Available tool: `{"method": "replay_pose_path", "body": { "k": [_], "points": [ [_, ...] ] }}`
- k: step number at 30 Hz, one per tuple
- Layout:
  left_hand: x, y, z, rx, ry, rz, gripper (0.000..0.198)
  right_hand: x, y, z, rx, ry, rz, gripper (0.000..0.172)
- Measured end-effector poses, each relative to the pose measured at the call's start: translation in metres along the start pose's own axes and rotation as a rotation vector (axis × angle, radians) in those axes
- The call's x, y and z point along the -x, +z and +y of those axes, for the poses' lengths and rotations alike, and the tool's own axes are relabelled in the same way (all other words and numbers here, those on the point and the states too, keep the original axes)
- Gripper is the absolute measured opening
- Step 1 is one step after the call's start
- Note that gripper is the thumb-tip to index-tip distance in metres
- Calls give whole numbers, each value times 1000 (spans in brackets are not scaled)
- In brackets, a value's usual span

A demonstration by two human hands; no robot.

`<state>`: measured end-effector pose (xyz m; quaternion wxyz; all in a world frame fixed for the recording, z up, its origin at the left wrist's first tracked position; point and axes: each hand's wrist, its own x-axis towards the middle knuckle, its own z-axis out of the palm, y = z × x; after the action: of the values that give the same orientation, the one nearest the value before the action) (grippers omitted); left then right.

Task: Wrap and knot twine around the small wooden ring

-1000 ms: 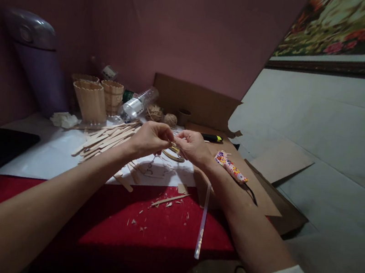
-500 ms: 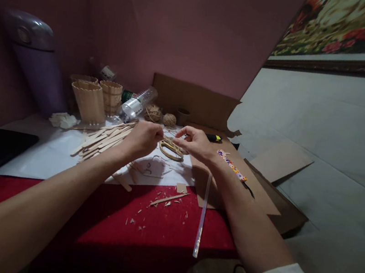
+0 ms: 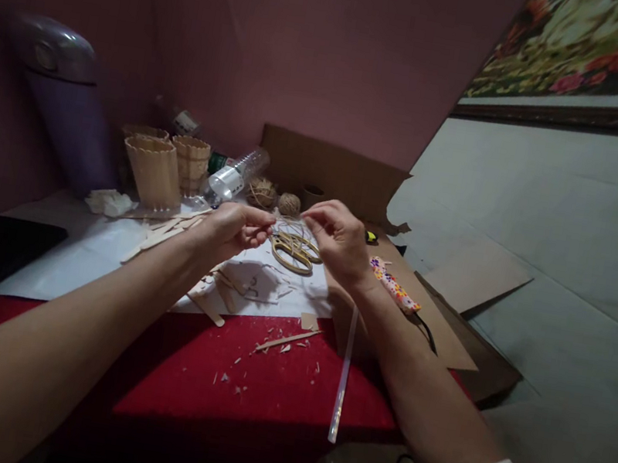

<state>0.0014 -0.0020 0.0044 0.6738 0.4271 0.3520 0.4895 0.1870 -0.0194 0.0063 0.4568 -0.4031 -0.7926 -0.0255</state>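
Note:
My left hand (image 3: 231, 225) is held above the white paper with thumb and forefinger pinched together. Opposite it, my right hand (image 3: 337, 237) has its fingertips pressed together too. Whatever sits in either pinch is too small to make out. Between and just below the hands lie scissors with gold handles (image 3: 292, 254), with loose strands of twine near them. Under my left forearm is a pile of flat wooden craft sticks (image 3: 161, 236). Beside my right wrist rests a flower-patterned tool with a black cord (image 3: 394, 284), partly covered by the arm.
Cups made of craft sticks (image 3: 152, 174), a clear plastic bottle (image 3: 239, 172) and twine balls (image 3: 289, 205) stand at the back. A purple container (image 3: 72, 116) leans left. A clear glue stick (image 3: 340, 393), a wooden stick (image 3: 287, 341) and shavings lie in front. Cardboard (image 3: 444, 339) is at right.
My left hand has turned, its forefinger now pointing right and its other fingers showing. My right hand has risen slightly and its fingers have closed into a pinch. The scissors are less covered.

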Motion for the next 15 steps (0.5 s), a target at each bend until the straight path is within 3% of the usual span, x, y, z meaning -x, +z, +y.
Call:
{"method": "replay_pose_path", "body": {
  "k": [4,8,11,15],
  "points": [
    [5,6,-5,-110,41,-141,4,6,16,-11,-222,99,-182,16],
    [8,9,-4,-220,62,-160,7,9,20,-11,-215,161,-205,14],
    [9,10,-4,-277,82,-153,11,9,13,-13,-93,85,-181,15],
    [10,12,-3,-355,101,-117,11,9,5,-15,56,-68,-243,21]
  ]
}}
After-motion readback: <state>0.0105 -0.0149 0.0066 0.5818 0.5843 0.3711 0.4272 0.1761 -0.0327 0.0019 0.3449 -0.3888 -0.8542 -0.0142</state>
